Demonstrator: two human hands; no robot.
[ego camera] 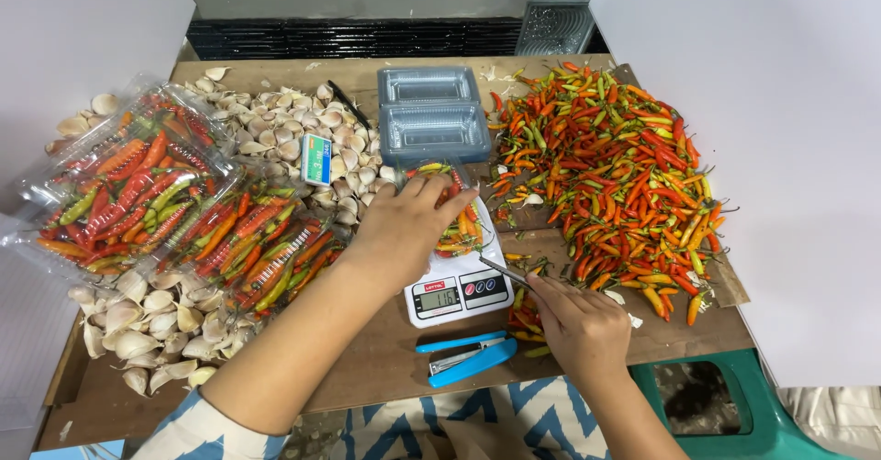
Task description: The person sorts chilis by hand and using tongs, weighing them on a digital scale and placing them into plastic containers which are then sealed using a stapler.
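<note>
My left hand (pixel 404 226) lies over a clear plastic box of chillies (pixel 463 230) that sits on a white digital kitchen scale (pixel 459 290), fingers curled on the box's lid. My right hand (pixel 578 322) rests on the board just right of the scale, pinching a thin dark metal tool (pixel 505 272) that points toward the scale. A blue stapler (pixel 463 357) lies below the scale, near my right wrist.
A large heap of loose red, orange and green chillies (pixel 610 166) covers the right of the wooden board. Packed clear boxes of chillies (pixel 174 212) and garlic cloves (pixel 294 139) fill the left. Empty clear trays (pixel 429 116) stand at the back. A green stool (pixel 734 405) is lower right.
</note>
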